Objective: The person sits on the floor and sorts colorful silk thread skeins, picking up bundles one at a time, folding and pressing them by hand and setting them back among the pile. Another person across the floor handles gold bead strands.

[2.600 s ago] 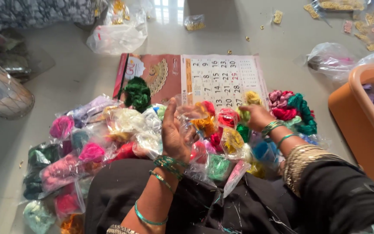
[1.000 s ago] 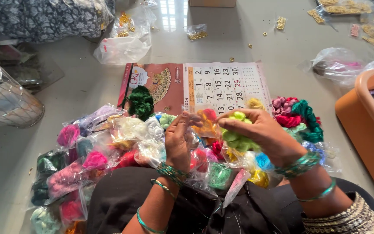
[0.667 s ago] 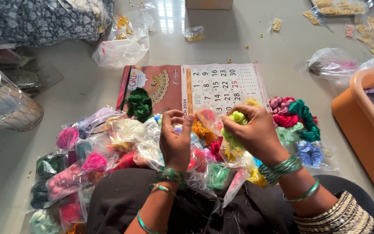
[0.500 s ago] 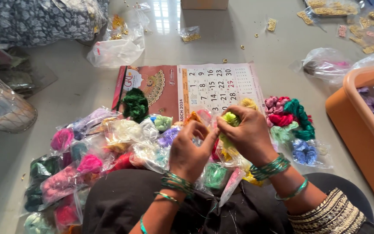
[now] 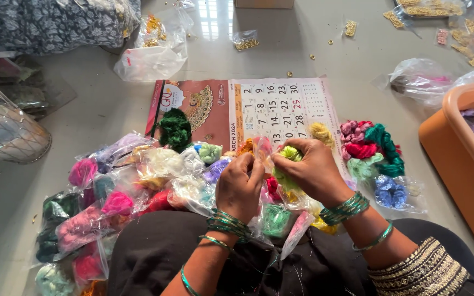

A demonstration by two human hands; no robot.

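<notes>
My right hand [image 5: 311, 170] is closed around a light green thread bundle [image 5: 287, 154] and pushes it into a small clear plastic bag [image 5: 264, 151]. My left hand [image 5: 241, 185] pinches the edge of that bag, knuckles up. Both hands meet just above my lap, over a heap of bagged thread bundles [image 5: 138, 192] in pink, green, white and purple. Loose thread skeins [image 5: 371, 151] in red, teal, pink and blue lie to the right of my right hand. A dark green skein [image 5: 174, 129] rests on the wall calendar [image 5: 259, 109] spread on the floor.
An orange plastic tub [image 5: 462, 159] stands at the right edge. A wire basket [image 5: 4, 129] sits at the left. Clear bags [image 5: 149, 57] and small golden trims [image 5: 245, 41] lie on the far floor. Folded patterned cloth [image 5: 56, 22] is at the top left.
My right hand picked a light green bundle from the pile and brought it to my left hand. Both hands have closed together on the bag and bundle.
</notes>
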